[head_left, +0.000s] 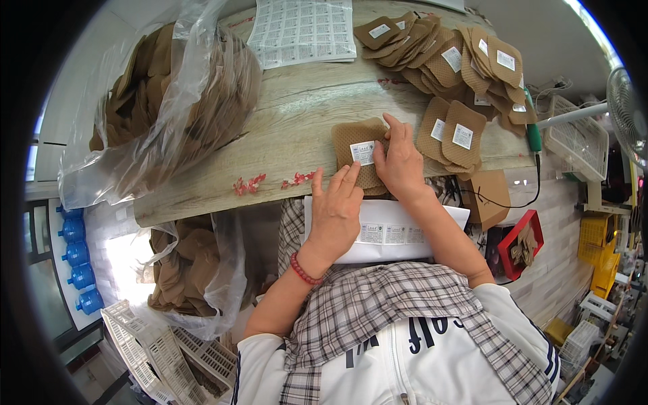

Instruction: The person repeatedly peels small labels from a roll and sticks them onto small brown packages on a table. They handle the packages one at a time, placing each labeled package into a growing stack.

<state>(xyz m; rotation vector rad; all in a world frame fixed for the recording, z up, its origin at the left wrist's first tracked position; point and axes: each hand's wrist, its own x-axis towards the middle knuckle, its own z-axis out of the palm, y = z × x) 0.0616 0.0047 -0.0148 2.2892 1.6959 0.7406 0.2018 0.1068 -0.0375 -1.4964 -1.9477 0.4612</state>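
A brown, rounded rectangular pad with a dimpled surface (345, 135) lies flat near the table's front edge, with a small white label (362, 153) on it. My left hand (335, 212) has its fingers spread, one fingertip touching the label's lower edge. At the label's right side, my right hand (405, 162) rests on the pad, thumb and fingers apart and stretched out. Neither hand grips anything. Across my lap, below the pad, lies a white sheet of printed labels (381, 234), partly covered by my left hand and right forearm.
Labelled brown pads (463, 137) lie just right of my right hand, with more heaped behind. A clear bag of brown pads (202, 88) stands on the left. Label sheets (304, 30) lie at the back. A green-handled tool (534, 138) with a cord hangs at the right edge.
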